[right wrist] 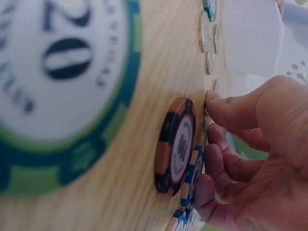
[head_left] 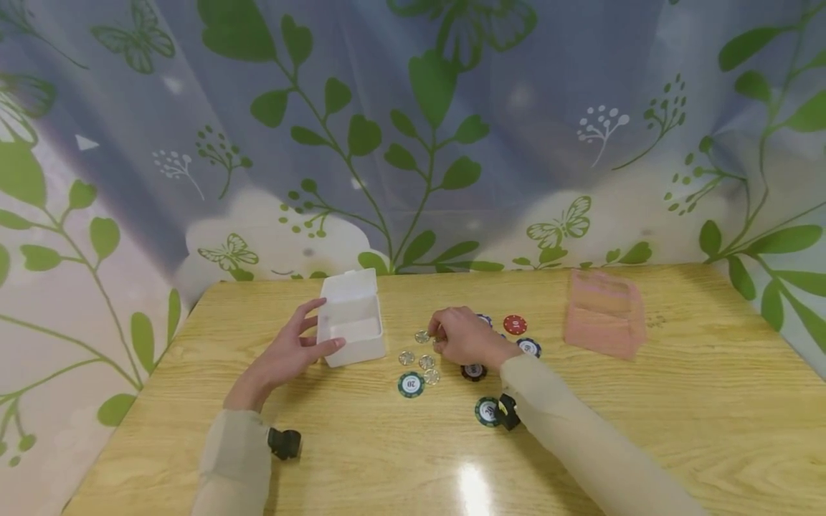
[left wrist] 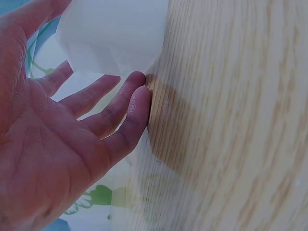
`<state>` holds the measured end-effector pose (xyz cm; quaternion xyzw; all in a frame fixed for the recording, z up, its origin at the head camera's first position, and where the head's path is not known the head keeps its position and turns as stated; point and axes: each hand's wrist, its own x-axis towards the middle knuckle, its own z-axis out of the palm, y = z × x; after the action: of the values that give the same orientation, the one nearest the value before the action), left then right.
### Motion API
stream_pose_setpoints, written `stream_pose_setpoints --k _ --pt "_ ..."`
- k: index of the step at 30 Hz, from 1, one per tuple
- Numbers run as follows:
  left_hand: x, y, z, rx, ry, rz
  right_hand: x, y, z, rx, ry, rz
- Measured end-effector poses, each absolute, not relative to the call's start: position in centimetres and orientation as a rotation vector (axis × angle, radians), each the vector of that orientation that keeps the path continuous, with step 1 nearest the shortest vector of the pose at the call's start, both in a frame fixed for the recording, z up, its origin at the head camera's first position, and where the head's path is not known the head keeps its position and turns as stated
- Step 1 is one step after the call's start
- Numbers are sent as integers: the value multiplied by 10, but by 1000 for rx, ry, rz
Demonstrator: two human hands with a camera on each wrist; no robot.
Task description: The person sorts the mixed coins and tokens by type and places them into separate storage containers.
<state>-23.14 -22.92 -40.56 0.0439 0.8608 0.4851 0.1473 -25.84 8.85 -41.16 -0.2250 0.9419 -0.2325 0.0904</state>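
On the left of the table stands a white plastic box [head_left: 351,351] with its lid raised. My left hand [head_left: 300,340] holds it at the left side, thumb at the front and index finger toward the back; the box [left wrist: 113,38] lies between thumb and fingers in the left wrist view. My right hand [head_left: 467,335] reaches down among several gold-coloured coins [head_left: 426,362], thumb and index finger pinching a coin [right wrist: 207,118] at the tabletop. Its other fingers curl close to a blue-edged poker chip [right wrist: 192,175]. In the head view the hand hides part of the pinched coin.
Around the coins lie a green 20 chip [head_left: 411,385], another green chip [head_left: 487,411], a black-edged chip [head_left: 474,372], a red chip [head_left: 515,325] and a blue chip [head_left: 528,347]. A pink mesh pouch [head_left: 605,315] lies at right. A patterned curtain [head_left: 413,179] hangs behind the table.
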Motion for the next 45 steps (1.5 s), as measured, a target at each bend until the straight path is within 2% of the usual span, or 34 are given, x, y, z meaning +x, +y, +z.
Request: stream_pose_setpoints --k 27,36,45 --pt "-230 -231 -404 105 2481 1405 -253 79 -406 -716 2815 -573" --pt "-230 -230 -405 120 2481 1406 -258 87 -412 -642 2767 -716" --pt "-231 -229 -407 122 2488 1401 -260 110 -421 -799 2759 -912"
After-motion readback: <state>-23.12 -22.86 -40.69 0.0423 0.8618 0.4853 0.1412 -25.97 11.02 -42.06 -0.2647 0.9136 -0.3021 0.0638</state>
